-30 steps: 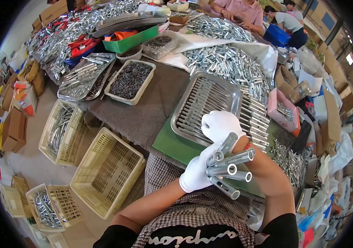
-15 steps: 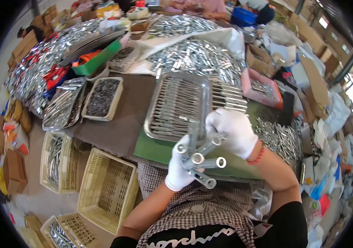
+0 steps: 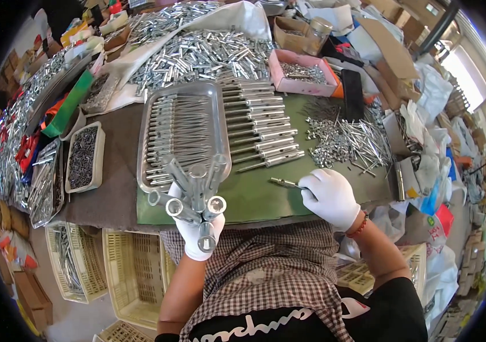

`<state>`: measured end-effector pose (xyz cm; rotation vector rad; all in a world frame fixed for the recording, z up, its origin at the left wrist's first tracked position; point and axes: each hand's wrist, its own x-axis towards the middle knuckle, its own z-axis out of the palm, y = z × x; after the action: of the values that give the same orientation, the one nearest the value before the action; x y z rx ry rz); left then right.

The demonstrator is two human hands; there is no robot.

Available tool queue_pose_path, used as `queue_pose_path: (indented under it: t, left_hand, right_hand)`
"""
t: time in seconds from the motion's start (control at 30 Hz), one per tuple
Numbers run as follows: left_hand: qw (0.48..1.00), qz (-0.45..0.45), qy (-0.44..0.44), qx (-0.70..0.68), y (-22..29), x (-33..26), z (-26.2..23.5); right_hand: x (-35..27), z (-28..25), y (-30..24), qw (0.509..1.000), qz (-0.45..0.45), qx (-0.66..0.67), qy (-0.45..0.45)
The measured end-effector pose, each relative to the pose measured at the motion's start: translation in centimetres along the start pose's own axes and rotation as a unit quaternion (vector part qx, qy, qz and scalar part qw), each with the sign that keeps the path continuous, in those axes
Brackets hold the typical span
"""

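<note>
White gloves cover both hands. A cluster of several shiny metal tubes, their open ends pointing various ways, is clutched in my left hand by the tray's near edge. My right hand is closed on the thin end of a small metal rod over the green mat; the rod's thicker end points left. Slim pointed rods lie in neat rows in the metal tray. Beside the tray, a column of thicker metal rods lies side by side on the mat.
Loose small parts and pins are heaped at the right, below a pink box. Behind the tray rises a large pile of metal tubes. A tub of dark screws stands left; yellow crates sit below the table edge.
My hands have moved apart. The right one has gone right and down to the mat and now holds a small rod. The left keeps its tubes. The view has shifted right.
</note>
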<state>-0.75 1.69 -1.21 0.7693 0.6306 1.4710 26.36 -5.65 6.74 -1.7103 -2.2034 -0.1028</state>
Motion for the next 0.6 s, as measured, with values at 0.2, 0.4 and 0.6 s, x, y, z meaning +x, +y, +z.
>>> queue_pose_path:
  t: [0.2, 0.4, 0.6]
  left_hand:
    - [0.940, -0.139, -0.030, -0.310, 0.8, 0.1, -0.3]
    - [0.960, -0.119, -0.027, -0.253, 1.0, -0.3, 0.3]
    - [0.987, -0.086, 0.038, -0.130, 1.0, -0.3, 0.5]
  right_hand:
    - [0.6, 0.8, -0.7, 0.991, 0.056, 0.111, 0.047]
    - [2.0, 1.0, -0.9, 0.978, 0.144, 0.148, 0.015]
    - [3.0, 1.2, -2.3, 0.994, 0.071, 0.083, 0.018]
